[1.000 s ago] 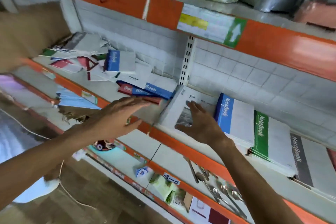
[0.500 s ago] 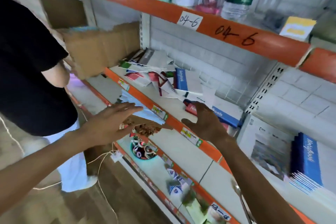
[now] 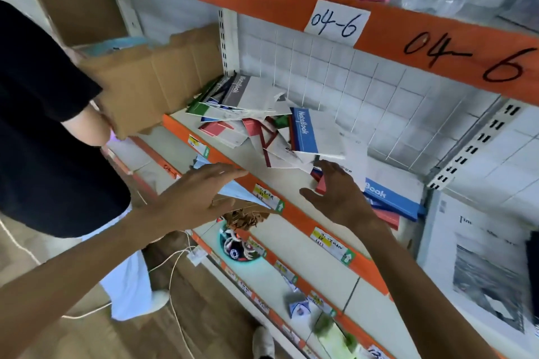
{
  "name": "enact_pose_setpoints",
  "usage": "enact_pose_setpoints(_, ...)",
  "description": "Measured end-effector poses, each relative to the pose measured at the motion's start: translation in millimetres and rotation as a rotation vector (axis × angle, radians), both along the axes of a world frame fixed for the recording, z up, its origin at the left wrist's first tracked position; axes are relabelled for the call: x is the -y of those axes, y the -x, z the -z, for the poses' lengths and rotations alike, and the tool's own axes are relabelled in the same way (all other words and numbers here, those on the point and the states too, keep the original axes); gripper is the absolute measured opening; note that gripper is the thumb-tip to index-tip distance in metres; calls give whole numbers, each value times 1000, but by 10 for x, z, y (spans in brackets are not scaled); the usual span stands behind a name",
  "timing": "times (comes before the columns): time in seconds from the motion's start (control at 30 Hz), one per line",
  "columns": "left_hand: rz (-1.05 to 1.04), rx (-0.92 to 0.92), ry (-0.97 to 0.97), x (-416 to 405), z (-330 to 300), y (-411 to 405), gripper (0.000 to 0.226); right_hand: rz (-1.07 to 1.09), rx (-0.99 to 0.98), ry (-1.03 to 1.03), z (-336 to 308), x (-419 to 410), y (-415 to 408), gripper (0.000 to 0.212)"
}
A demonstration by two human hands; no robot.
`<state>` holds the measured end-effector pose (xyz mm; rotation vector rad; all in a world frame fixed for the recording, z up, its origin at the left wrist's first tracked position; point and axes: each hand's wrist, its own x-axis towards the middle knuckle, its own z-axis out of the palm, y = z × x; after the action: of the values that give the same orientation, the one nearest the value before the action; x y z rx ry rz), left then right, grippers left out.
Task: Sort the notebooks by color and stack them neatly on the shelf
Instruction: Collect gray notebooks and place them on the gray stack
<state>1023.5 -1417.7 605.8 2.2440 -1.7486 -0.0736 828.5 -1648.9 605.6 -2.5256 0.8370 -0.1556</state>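
Both hands, fingers spread and holding nothing, reach for the notebooks (image 3: 274, 125) heaped at twelve o'clock: right hand (image 3: 338, 195) nearest, left hand (image 3: 198, 198) over the shelf (image 3: 291, 213) edge.

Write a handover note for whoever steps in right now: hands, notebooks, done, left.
Left hand: open, fingers straight, hovering at the shelf's orange front edge, holding nothing.
Right hand: open, reaching at the red notebook at the near edge of the pile; no grip visible.
Notebooks: loose mixed pile at the back of the shelf, a blue notebook tilted on top; a blue-banded notebook lies flat to the right over red ones.
Done: nothing sorted in this bay.
Left: pull the pile apart by color, square each stack.
Note: another person holds a cardboard box at the left.
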Motion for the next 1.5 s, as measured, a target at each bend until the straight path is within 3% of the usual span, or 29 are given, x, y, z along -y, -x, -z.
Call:
enact_pose_setpoints(0.3, 34, 27, 50, 621, -130, -658, 57, -9, 35, 3, 45, 357, -636, 66)
enact_pose_setpoints(0.6, 10, -15, 20, 904, -90, -1874, 56, 41, 17, 15, -13, 474, -1554, 56)
enact_pose_setpoints(0.7, -39, -50, 21, 1051, -81, -2301, 58, 95, 56, -17, 35, 539, -1933, 55)
enact_pose_setpoints(0.83, -191, -64, -115, 1298, -66, -2876, 61, 193, 70, -85, 14, 620, -2537, 60)
enact_pose_setpoints(1.03, -310, -349, -262, 1652, -64, -3199, 55, 327, 43, -142, 208, 740, -3166, 65)
enact_pose_setpoints(1.13, -323, -471, -192, 1822, 175, -3457, 78, 353, -14, -107, 349, 704, -3288, 70)
enact_pose_setpoints(1.17, -334, -500, -182, 1874, 246, -3531, 77, 373, -9, -104, 374, 686, -3312, 70)
enact_pose_setpoints(1.3, -354, -538, -179, 1808, 37, -3357, 29, 380, 7, -135, 368, 578, -3375, 63)
enact_pose_setpoints(1.33, -341, -549, -165, 1806, 41, -3323, 25, 380, 11, -160, 355, 551, -3384, 60)
enact_pose_setpoints(1.5, -339, -718, -80, 1819, 138, -3147, 46, 474, 137, -286, 306, 455, -3316, 56)
